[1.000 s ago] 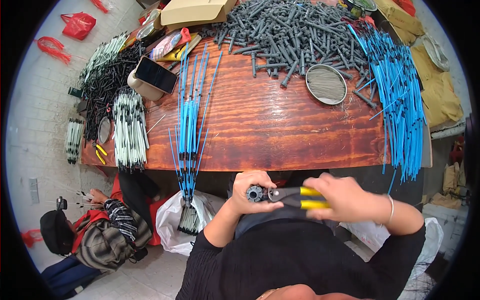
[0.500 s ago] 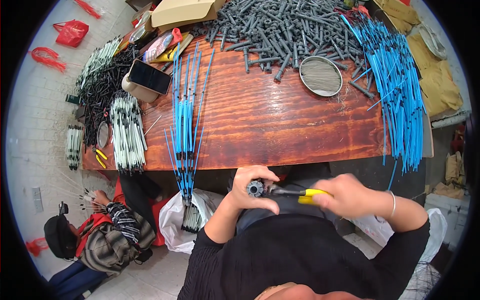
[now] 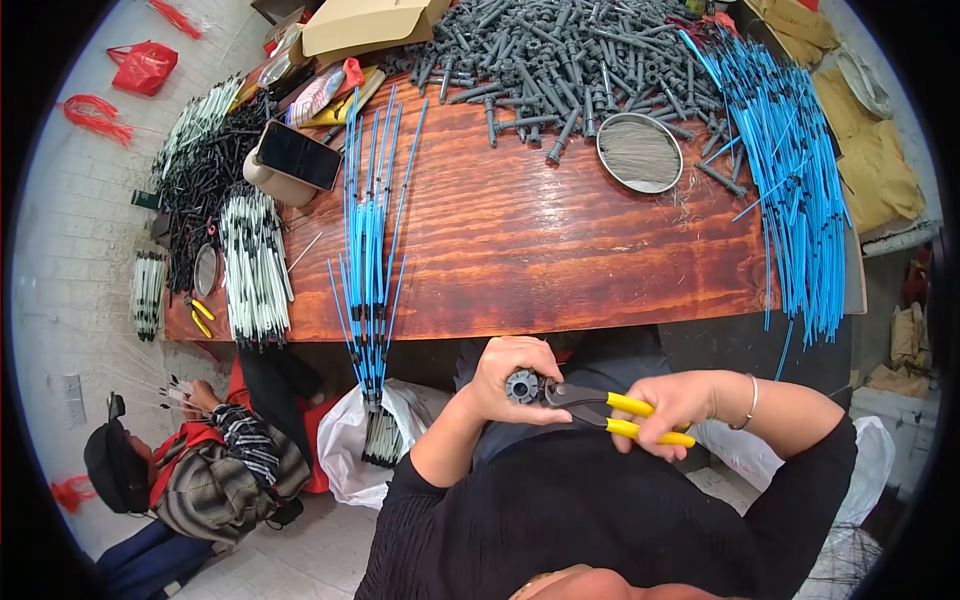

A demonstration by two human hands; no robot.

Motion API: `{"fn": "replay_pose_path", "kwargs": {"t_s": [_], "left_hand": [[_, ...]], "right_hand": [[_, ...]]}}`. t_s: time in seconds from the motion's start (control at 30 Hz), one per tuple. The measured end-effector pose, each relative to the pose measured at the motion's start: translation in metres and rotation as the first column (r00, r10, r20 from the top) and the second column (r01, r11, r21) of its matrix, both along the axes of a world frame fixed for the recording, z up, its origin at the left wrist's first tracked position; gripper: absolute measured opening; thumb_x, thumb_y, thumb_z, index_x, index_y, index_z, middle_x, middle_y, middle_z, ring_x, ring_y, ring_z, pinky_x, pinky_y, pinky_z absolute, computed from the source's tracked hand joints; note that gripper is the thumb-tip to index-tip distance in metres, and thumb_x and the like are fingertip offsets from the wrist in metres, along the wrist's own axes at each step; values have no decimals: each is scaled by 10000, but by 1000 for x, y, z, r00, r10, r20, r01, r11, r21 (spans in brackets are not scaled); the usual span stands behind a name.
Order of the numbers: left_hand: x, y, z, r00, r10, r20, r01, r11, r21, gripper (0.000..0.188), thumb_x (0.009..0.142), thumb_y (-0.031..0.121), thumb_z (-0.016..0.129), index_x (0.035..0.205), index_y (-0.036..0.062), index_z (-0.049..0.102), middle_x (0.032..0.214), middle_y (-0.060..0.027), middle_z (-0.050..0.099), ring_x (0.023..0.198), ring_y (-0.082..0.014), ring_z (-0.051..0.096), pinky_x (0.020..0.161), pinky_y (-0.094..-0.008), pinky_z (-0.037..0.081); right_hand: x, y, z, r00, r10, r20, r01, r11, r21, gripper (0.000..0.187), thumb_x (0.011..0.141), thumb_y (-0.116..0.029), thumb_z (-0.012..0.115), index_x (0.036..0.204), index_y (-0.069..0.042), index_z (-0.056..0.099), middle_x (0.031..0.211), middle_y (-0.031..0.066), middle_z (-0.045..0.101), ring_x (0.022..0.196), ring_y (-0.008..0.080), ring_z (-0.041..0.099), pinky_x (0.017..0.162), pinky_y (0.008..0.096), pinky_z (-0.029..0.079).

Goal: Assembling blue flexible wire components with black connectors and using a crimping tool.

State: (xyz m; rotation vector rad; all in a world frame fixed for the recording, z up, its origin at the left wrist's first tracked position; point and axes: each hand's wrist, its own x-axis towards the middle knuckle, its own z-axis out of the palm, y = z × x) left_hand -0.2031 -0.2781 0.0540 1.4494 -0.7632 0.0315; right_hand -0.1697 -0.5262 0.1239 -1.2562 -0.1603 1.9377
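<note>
My left hand [image 3: 510,368] is wrapped round a grey plastic part [image 3: 522,386], whose round notched end with a hole faces up. In my right hand [image 3: 672,408] is a pair of pliers [image 3: 622,428] with yellow handles, which stand spread apart. The metal jaws of the pliers reach the side of the grey part, beside my left fingers. What lies between the jaws is too small to make out. Both hands are just off the table's near edge, in front of my body.
On the wooden table [image 3: 560,270] lie a heap of grey plastic parts [image 3: 570,70], a round dish of thin wires [image 3: 641,153], blue rods [image 3: 800,200] and pale green rods [image 3: 255,265]. A phone [image 3: 298,155] leans on a stand. A person [image 3: 205,460] works at the left.
The plier handles have spread apart from nearly together. My right hand has come slightly down, and its blur is gone. The grey part has shifted a little right in my left hand.
</note>
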Motion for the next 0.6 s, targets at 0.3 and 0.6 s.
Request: {"fn": "replay_pose_path", "kwargs": {"t_s": [0.3,0.6], "left_hand": [[-12,-8,-4,966,254,-40,-249,962,112,477,558,173,889,808,16,514,674,-74,562,595,-130,545,553,-253,455],[-14,-15,-2,957,281,-68,-273,956,110,489,559,180,892,787,24,489,656,-63,545,599,-131,546,557,-255,458]], "right_hand": [[-7,-1,-4,4,-27,1000,-141,990,28,527,676,-53,654,1170,-8,477,908,132,552,826,322,574,730,399,477],[1,-2,12,35,113,993,-163,981,-106,373,691,-144,683,1010,-20,536,879,140,575,824,314,592,686,399,485]]}}
